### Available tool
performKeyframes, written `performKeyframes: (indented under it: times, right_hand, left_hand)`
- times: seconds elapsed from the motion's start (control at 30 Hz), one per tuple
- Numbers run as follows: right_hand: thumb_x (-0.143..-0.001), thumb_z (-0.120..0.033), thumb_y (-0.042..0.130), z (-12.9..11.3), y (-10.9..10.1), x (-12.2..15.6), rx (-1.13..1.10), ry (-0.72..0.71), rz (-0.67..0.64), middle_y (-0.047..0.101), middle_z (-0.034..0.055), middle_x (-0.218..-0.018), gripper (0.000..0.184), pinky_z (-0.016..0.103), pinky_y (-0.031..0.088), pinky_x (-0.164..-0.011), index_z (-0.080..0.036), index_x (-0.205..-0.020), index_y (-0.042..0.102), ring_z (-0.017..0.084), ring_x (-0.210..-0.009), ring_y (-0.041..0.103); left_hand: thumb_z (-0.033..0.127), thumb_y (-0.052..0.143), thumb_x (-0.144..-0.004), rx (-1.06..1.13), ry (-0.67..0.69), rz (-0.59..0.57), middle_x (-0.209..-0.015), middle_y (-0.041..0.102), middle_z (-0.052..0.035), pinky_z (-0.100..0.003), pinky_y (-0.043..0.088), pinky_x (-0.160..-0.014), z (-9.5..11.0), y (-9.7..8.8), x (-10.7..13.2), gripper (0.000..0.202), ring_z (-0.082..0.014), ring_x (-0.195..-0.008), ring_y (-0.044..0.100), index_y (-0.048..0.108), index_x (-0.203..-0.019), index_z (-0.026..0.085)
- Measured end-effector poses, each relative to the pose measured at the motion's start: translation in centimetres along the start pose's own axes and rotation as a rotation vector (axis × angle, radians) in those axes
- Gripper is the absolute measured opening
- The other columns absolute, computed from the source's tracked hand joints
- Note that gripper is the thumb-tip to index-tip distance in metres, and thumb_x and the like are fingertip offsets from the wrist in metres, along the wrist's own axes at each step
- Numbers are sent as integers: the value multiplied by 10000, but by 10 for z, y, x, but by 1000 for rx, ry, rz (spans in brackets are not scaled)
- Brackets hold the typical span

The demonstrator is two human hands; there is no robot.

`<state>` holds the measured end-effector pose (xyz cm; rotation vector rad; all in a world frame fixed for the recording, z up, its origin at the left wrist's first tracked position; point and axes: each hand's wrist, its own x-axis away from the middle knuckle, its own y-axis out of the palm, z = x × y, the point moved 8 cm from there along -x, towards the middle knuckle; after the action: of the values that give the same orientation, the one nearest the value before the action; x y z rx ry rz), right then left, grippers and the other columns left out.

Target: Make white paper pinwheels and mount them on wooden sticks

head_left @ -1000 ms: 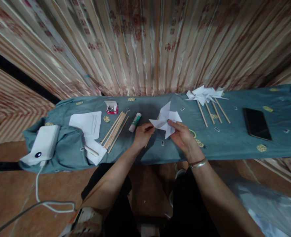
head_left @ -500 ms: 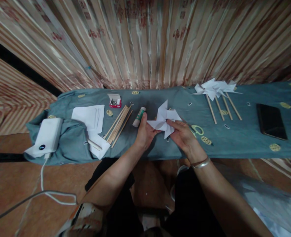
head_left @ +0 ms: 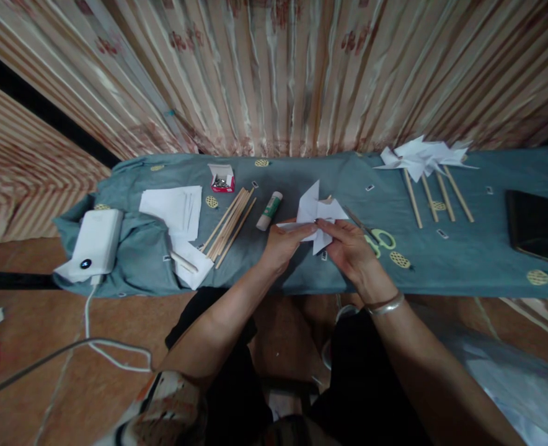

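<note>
Between my hands is a white paper pinwheel (head_left: pixel 309 203), held above the cloth-covered table. My left hand (head_left: pixel 278 244) is closed on its left blade, with the thumb pressed near the centre. My right hand (head_left: pixel 351 248) pinches it at the centre from the right, where a small dark pin head shows by the thumb tip. The fingers behind the paper are hidden. A glue stick (head_left: pixel 269 211) lies just left of the pinwheel. Scissors with pale green handles (head_left: pixel 383 238) lie beside my right hand.
Wooden sticks (head_left: pixel 230 226), an open red box of pins (head_left: pixel 222 179) and white paper sheets (head_left: pixel 174 207) lie to the left, with a white power bank (head_left: pixel 96 241) beyond. Finished pinwheels on sticks (head_left: pixel 423 158) and a black phone (head_left: pixel 534 224) lie to the right.
My left thumb has moved right along the pinwheel to near its centre, so both thumbs now meet there. The whole view has shifted slightly.
</note>
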<state>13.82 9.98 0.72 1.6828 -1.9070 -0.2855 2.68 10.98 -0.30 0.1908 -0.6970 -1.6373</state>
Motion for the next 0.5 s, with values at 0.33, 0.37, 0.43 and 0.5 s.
performKeyframes:
  times: [0.33,0.37,0.43,0.5]
  right_hand:
    - [-520,-308,921,-1,-5,-1,39,-31,20,764,-8,-761,307,289,563,-762,-208,-751,746,167,-738,712]
    - [-524,-307,920,-1,-5,-1,42,-39,23,766,-11,-770,304,294,564,-765,-212,-754,746,169,-742,712]
    - [-521,-307,922,-3,-5,-1,47,-49,27,766,-14,-772,302,294,564,-767,-216,-751,748,166,-738,710]
    - [-506,-310,927,-3,-5,-1,45,-48,32,762,-19,-758,304,276,563,-757,-214,-736,752,152,-717,703]
  left_hand:
    - [272,882,-514,-9,4,80,-708,735,-37,-293,526,-693,-1,-5,-2,308,-156,-667,657,745,-738,112]
    - [275,885,-508,-3,6,85,-694,731,-35,-285,522,-674,-1,-5,-2,303,-150,-650,651,740,-719,113]
    - [280,890,-496,7,9,94,-669,721,-31,-272,516,-649,-1,-5,-2,300,-140,-626,640,731,-690,115]
    - [284,890,-496,4,10,104,-661,716,-30,-268,514,-638,-1,-5,-3,302,-136,-619,635,730,-688,114]
